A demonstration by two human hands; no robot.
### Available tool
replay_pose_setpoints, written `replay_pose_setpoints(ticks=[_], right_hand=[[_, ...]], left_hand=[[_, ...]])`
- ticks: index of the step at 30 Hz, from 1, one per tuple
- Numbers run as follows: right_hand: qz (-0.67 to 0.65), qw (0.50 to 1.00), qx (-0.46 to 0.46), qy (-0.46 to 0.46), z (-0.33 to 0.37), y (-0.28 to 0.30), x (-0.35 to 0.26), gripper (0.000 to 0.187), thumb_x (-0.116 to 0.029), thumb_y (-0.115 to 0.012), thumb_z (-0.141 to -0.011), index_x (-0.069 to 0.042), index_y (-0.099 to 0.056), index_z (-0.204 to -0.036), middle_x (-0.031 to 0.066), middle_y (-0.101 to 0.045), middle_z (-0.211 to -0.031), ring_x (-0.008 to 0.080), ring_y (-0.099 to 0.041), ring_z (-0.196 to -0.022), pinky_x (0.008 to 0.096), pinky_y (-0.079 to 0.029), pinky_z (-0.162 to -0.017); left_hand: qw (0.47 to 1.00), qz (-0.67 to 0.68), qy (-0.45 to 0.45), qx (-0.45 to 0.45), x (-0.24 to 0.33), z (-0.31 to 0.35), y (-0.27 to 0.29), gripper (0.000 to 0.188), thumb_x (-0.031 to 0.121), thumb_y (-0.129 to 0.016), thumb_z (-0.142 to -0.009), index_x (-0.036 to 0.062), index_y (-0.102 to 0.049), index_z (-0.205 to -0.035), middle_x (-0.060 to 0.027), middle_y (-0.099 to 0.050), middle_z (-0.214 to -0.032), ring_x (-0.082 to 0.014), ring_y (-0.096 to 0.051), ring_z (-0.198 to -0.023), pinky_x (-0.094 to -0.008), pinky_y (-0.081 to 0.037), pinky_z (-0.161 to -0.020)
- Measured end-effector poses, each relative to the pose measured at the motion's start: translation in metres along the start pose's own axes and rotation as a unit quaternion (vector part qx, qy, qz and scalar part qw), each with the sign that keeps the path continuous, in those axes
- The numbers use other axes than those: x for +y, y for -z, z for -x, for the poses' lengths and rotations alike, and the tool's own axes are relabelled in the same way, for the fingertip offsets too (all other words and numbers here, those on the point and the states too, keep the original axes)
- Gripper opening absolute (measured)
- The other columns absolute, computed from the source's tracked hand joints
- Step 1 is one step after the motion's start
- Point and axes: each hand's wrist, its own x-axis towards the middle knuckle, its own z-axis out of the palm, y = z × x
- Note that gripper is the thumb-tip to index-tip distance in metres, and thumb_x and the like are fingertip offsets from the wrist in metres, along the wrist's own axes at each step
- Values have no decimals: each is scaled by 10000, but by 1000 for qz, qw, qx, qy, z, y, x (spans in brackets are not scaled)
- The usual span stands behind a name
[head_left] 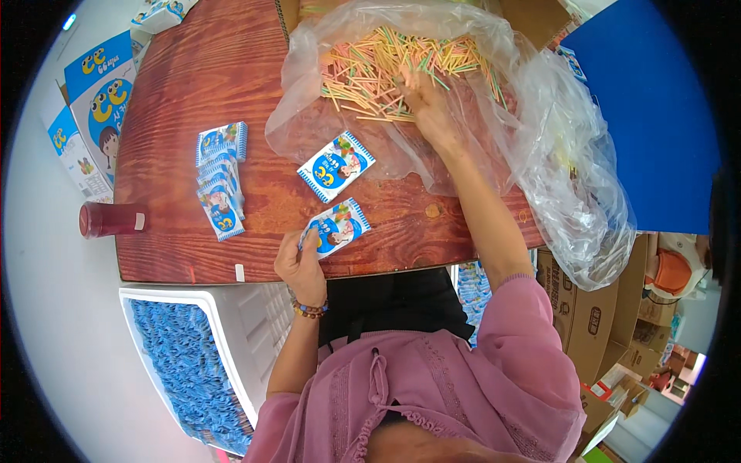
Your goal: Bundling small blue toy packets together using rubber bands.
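Between the thumb and fingers of my left hand (301, 266) is a small blue-and-white packet (337, 230), held closed at the near edge of the table. My right hand (424, 104) reaches away to the far side, its fingers apart and touching a pile of thin pastel candy sticks (370, 81). Those sticks, pink, yellow, orange and green, lie spread on a clear plastic bag (297, 123). Another packet (336, 166) of the same kind lies flat just beyond my left hand. Farther left, several more packets (221, 181) overlap in a short row.
The reddish wooden table (185, 85) carries a dark red cylindrical container (113, 219) at its left edge. Below stands a white crate (251, 324) full of blue packets. Crumpled plastic (571, 170) hangs over the right edge, near cardboard boxes (590, 301) and a blue panel (641, 116).
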Motion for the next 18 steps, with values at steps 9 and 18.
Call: replay_pose_setpoints(ticks=[9, 18], right_hand=[[-131, 991, 5, -3, 3, 4, 8, 163, -109, -534, -934, -32, -558, -1076, 42, -613, -968, 128, -515, -832, 291, -430, -744], [14, 998, 10, 55, 3, -10, 42, 159, -85, -528, -949, -15, -548, -1090, 57, -623, -974, 127, -568, -888, 268, -451, -803]], left_hand=[[1000, 1, -8, -1, 3, -1, -5, 135, 20, -600, -893, -39, -587, -773, 32, -487, -693, -25, -391, -653, -201, -318, -557], [1000, -6, -2, -12, 0, -1, -4, 120, 35, -601, -898, -42, -606, -806, 34, -513, -709, -25, -413, -668, -199, -343, -572]])
